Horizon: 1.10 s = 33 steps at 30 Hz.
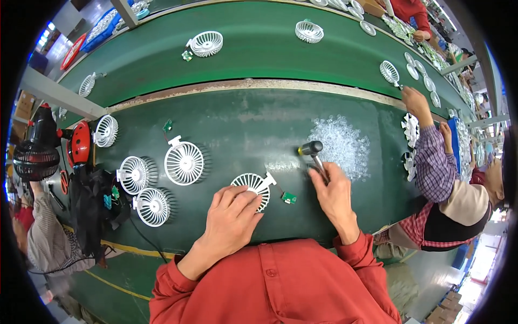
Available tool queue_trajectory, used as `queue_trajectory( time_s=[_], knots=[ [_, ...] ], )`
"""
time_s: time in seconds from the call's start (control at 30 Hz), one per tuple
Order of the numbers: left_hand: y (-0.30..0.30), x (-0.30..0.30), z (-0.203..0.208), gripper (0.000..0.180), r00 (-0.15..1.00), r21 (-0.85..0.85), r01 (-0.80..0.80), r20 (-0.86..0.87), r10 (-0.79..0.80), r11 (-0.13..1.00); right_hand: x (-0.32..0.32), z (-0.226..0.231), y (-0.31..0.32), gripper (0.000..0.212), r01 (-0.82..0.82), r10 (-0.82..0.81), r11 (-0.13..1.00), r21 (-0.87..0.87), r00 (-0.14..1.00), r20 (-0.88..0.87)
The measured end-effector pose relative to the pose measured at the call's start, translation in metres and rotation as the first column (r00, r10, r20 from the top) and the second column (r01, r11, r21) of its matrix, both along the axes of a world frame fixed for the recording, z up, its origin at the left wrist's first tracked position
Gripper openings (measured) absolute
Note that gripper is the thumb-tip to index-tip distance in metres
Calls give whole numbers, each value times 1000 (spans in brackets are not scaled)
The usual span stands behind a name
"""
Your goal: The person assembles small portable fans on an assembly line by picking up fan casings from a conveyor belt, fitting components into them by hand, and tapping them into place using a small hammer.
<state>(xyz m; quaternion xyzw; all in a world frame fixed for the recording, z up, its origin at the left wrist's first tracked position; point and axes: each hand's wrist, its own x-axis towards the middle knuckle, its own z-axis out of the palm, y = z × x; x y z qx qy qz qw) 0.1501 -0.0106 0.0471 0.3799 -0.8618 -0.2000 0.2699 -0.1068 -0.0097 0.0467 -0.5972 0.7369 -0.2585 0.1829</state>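
My left hand (231, 215) lies over a round white fan grille (252, 180) in front of me, its bent fingers holding the grille against the green bench. A small green circuit board (289, 198) hangs off the grille's stem by a thin wire. In my right hand (335, 197) is a small mallet (319, 166), gripped by its handle. Its black head with a yellow end is tilted to the left, above the bench and apart from the grille. Just beyond that hand spreads a heap of small clear plastic pieces (340, 141).
More white fan grilles (184, 163) sit left on the bench, near a black cloth (86, 210) and a red ladybird-patterned object (80, 143). Further grilles lie on the green conveyor (253, 48) beyond. A co-worker's checked sleeve (436, 162) reaches in at right, near white parts (410, 131).
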Motion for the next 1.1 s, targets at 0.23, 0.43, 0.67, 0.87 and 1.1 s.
queue_trajectory(
  time_s=[0.23, 0.43, 0.67, 0.87, 1.1],
  knots=[
    [11, 17, 2, 30, 984, -57, -146, -115, 139, 988, 5, -8, -21, 14, -65, 53, 995, -81, 989, -141],
    [16, 8, -3, 23, 975, -78, -111, -200, 94, 991, -15, -15, -16, 11, -74, 60, 996, -56, 973, -223],
    [19, 13, -5, 25, 961, -65, -187, -220, 169, 980, -12, -20, -24, 19, -19, 14, 995, -96, 998, -55],
    [16, 10, -3, 51, 973, -76, -220, -90, 213, 973, -23, -6, -22, 20, 88, -82, 990, -106, 995, 60],
    [22, -2, -8, 83, 938, 15, -272, 227, 262, 962, -36, -13, -14, 15, 133, -127, 991, 24, 851, 510]
  ],
)
